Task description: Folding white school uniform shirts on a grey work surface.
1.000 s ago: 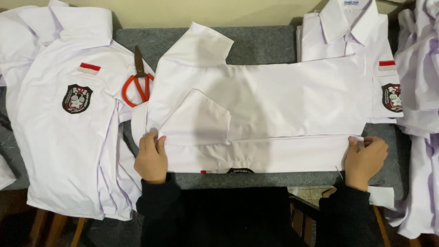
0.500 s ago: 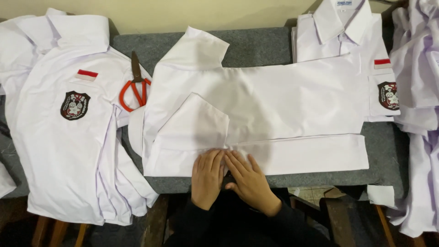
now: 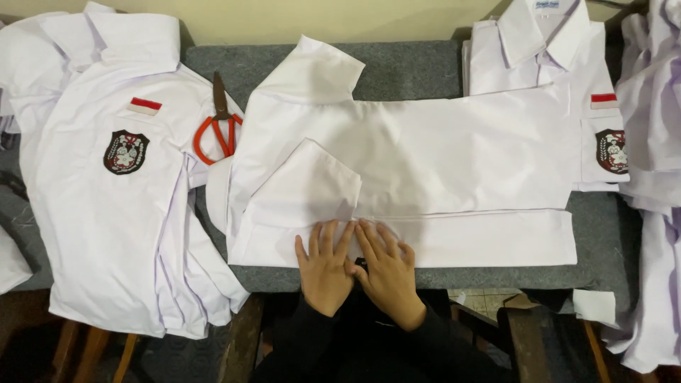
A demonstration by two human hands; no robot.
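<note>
Here we are in the middle of folding a white shirt (image 3: 425,163), which lies face down and spread sideways across the grey padded table (image 3: 418,64), and the step in hand, as we judge it, is pressing flat the long fold along the shirt's near edge. Our left hand (image 3: 325,266) and right hand (image 3: 386,273) lie side by side at six o'clock of the shirt, thumbs almost touching, both open and flat with fingers spread on the cloth; neither grips anything. The folded strip runs from our hands out toward three o'clock, and one short sleeve (image 3: 308,188) is already turned in over the body just at eleven o'clock of our left hand, while the other sleeve (image 3: 319,71) sticks out at the far edge, at twelve o'clock. The next move, we think, calls for sweeping the palms apart along the crease so it sets evenly, with light pressure so the layers underneath do not shift. Beyond the shirt, red-handled scissors (image 3: 216,131) lie at ten o'clock, partly tucked against a pile of badged shirts (image 3: 120,177) on the left, and a folded shirt (image 3: 560,57) sits at two o'clock, well apart from our hands.
</note>
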